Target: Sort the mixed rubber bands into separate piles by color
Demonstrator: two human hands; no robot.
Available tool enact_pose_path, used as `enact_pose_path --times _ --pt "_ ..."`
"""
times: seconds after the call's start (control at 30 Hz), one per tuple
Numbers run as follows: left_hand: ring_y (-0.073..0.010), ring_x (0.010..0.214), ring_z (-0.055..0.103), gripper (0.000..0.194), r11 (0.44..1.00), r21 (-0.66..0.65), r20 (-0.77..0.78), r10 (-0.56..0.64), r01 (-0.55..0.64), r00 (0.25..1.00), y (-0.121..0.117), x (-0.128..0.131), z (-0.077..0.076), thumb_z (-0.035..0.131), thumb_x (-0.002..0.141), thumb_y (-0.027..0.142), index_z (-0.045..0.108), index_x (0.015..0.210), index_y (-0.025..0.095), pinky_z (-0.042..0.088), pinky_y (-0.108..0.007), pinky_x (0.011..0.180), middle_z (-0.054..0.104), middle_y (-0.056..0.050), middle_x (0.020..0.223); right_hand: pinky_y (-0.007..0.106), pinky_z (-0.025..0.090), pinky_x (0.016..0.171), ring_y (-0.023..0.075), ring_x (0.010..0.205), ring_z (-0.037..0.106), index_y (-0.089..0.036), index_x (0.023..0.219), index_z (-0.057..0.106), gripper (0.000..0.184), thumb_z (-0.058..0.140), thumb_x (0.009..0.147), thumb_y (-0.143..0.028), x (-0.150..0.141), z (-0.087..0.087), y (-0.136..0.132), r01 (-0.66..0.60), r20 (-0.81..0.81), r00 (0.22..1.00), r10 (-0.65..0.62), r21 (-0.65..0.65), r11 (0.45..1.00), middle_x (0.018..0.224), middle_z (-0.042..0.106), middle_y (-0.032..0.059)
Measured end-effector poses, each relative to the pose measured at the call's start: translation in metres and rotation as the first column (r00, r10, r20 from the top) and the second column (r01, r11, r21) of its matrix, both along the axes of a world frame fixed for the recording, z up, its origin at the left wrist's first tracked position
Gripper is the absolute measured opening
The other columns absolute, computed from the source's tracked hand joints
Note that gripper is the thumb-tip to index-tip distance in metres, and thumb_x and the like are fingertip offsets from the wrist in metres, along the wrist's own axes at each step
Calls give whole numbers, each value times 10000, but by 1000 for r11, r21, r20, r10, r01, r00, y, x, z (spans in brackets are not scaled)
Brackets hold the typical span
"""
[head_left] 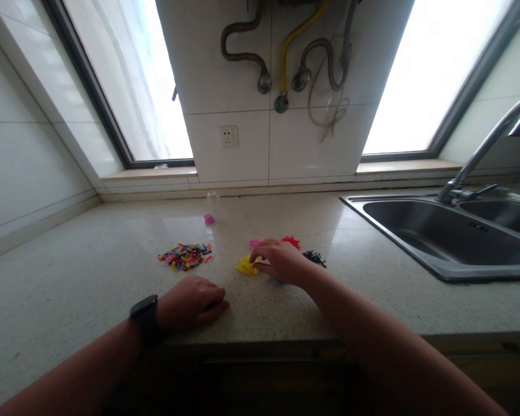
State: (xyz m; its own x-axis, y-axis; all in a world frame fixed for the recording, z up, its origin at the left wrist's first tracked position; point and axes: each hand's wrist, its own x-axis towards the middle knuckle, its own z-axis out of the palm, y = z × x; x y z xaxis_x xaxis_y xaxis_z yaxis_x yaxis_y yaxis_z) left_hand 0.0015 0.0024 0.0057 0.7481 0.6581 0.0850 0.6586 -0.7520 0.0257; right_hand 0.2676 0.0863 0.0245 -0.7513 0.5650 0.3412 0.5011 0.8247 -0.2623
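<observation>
My left hand (193, 303) rests on the counter near its front edge, with fingers curled in and nothing visible in them. Ahead of it lies a mixed-colour pile of small bands (185, 256) that look like rubber bands. My right hand (278, 260) hovers over several single-colour piles, thumb and fingers apart. Its fingertips are beside the yellow bands (245, 266). Around it lie pink bands (255, 242), red bands (292, 241) and black bands (315, 258). Blue bands (280, 282) are mostly hidden beneath the hand.
A clear small bottle (213, 203) stands at the back of the speckled counter (112, 277), with a pink cap (208, 218) at its front. On the right is a steel sink (416, 231) with a faucet (481, 150). Hoses and a socket (229, 137) are on the tiled wall.
</observation>
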Motion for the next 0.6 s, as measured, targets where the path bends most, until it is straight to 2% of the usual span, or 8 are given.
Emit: enact_pose_path --times 0.1,0.2,0.4,0.5,0.6 --pt "-116 559 516 323 1000 5 -2 -2 2 1000 -1 0 0 439 999 317 524 715 189 256 -312 555 604 -7 645 343 450 904 209 1022 643 -234 950 727 96 646 898 -236 2 2 -2 -72 33 997 71 15 997 1032 734 52" --pt "-115 551 509 327 1000 7 -4 -3 3 1000 -2 1 0 436 1001 318 525 713 191 255 -317 553 603 -3 644 343 451 916 199 1019 636 -225 973 727 154 578 948 -255 7 8 -2 -74 -8 997 75 45 996 1040 726 63" --pt "-118 543 499 323 1000 15 16 -6 6 1000 -2 0 0 450 993 309 534 703 194 262 -314 545 587 0 629 328 458 882 188 966 625 -208 973 724 172 562 938 -253 35 20 12 75 -138 988 -67 53 996 988 714 66" --pt "-120 540 495 326 1000 19 21 -13 12 1000 -3 0 1 449 990 308 531 696 191 260 -310 541 583 -3 623 326 477 807 178 841 627 -211 947 727 202 554 931 -314 63 20 31 184 -235 957 -172 30 982 949 712 59" --pt "-122 540 492 341 1000 17 26 -21 21 999 -3 1 2 434 996 314 527 692 188 260 -305 542 581 -7 619 329 488 730 181 749 623 -210 930 731 267 527 927 -383 99 15 54 340 -320 892 -320 10 940 936 719 67"
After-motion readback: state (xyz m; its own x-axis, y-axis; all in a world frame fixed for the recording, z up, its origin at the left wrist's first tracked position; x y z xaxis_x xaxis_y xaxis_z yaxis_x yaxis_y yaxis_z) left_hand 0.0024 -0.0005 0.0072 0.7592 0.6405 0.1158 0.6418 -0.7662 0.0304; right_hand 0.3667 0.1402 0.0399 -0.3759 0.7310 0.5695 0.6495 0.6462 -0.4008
